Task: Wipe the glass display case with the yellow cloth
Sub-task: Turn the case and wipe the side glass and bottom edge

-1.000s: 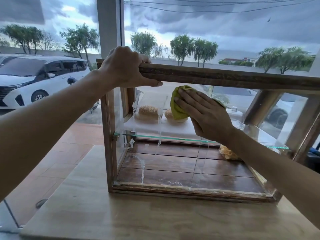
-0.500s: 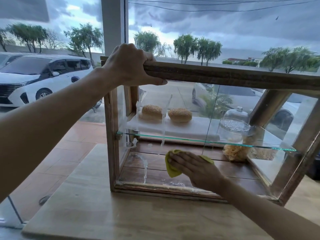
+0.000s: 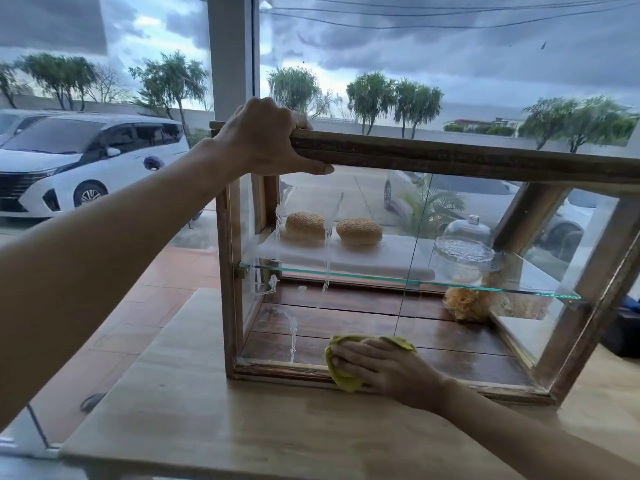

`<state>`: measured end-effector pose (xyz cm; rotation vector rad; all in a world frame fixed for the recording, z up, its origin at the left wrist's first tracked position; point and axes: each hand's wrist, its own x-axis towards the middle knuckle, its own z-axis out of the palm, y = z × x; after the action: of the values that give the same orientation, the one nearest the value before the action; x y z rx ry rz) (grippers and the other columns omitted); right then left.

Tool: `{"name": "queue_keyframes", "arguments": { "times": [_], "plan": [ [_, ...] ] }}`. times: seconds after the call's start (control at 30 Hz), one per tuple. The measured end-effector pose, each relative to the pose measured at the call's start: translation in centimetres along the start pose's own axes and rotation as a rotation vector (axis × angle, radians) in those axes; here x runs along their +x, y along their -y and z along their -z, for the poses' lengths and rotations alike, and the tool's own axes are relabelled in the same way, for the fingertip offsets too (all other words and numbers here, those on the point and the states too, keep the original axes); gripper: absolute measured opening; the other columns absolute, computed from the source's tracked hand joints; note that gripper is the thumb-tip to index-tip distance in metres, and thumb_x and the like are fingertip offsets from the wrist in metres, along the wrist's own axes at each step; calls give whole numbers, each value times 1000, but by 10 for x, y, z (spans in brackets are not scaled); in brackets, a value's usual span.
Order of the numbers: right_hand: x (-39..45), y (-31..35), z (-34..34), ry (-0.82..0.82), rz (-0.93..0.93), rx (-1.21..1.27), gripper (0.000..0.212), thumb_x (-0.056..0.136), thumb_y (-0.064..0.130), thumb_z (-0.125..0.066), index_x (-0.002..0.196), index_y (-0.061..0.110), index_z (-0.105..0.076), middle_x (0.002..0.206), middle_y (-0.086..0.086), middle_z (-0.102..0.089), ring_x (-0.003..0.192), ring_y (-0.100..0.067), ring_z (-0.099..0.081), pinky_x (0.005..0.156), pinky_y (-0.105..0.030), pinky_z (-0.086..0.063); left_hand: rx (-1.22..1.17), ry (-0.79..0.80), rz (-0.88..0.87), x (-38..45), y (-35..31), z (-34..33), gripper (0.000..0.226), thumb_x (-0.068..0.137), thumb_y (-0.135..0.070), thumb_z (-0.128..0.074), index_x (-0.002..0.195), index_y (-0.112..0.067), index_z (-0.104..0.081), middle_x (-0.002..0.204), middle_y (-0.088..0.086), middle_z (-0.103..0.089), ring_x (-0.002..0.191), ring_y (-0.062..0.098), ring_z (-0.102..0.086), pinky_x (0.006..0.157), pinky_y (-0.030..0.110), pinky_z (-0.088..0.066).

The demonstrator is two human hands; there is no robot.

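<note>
A wood-framed glass display case (image 3: pixel 450 157) stands on a pale wooden counter. My left hand (image 3: pixel 266 136) grips the left end of its top rail, fingers curled over the wood. My right hand (image 3: pixel 384 367) presses the yellow cloth (image 3: pixel 341 374) flat against the lower front glass, just above the bottom rail, with fingers spread straight. White streaks run down the front glass to the left of the cloth. Most of the cloth is hidden under my palm.
Inside, two sesame buns (image 3: pixel 358 232) lie on a white board on the glass shelf (image 3: pixel 381 280), beside a glass dome (image 3: pixel 465 237). A pale pastry (image 3: pixel 462 304) sits below. The counter (image 3: pixel 207 427) ends at left by a window with a white car (image 3: pixel 83 168) outside.
My right hand has swept the cloth down the front glass, from the upper pane beside the buns to the bottom rail. The left hand has kept its hold on the top rail.
</note>
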<state>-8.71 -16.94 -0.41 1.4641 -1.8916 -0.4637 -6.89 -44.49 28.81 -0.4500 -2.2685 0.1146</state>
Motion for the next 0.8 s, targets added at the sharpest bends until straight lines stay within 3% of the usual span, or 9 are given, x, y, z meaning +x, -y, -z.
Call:
{"name": "queue_keyframes", "arguments": {
  "times": [0.1,0.2,0.3,0.4,0.63,0.8],
  "plan": [
    [16,-24,35,-204,-135,40,44,101,3,-24,136,13,-48,146,-5,-42,135,-18,-38,110,-29,-25,-14,-3,4,0,-1,-1,101,52,-90,-31,112,-19,-68,75,3,-72,61,14,-54,77,25,-46],
    [36,-59,69,-375,-293,49,52,91,-8,-34,136,13,-47,144,-6,-45,133,-20,-42,95,-32,-39,10,-1,-10,1,0,-1,99,54,-93,-38,112,-17,-68,76,3,-72,62,13,-55,79,26,-47],
    [53,-92,93,-457,-354,-30,53,85,-13,-40,133,6,-52,142,-11,-46,134,-25,-42,103,-30,-34,4,-17,-10,1,1,-2,97,55,-92,-40,112,-18,-68,78,2,-73,65,13,-59,78,23,-44],
    [65,-113,103,-436,-361,-96,57,79,-15,-48,133,2,-53,143,-13,-45,135,-26,-39,113,-30,-24,-3,-20,-11,2,2,-3,98,54,-90,-33,109,-19,-69,78,0,-73,68,15,-64,77,24,-46],
    [96,-113,106,-380,-327,-46,54,86,-5,-36,137,4,-48,148,-10,-41,139,-24,-36,113,-39,-32,30,-23,-6,3,4,-6,97,54,-91,-31,107,-19,-69,72,1,-71,65,17,-63,76,29,-52],
    [115,-108,100,-365,-254,-44,53,85,-6,-41,136,3,-49,148,-11,-41,138,-24,-37,115,-38,-28,37,-35,0,3,3,-5,98,53,-91,-30,109,-21,-69,69,0,-69,60,15,-55,76,28,-50]
  ]
}}
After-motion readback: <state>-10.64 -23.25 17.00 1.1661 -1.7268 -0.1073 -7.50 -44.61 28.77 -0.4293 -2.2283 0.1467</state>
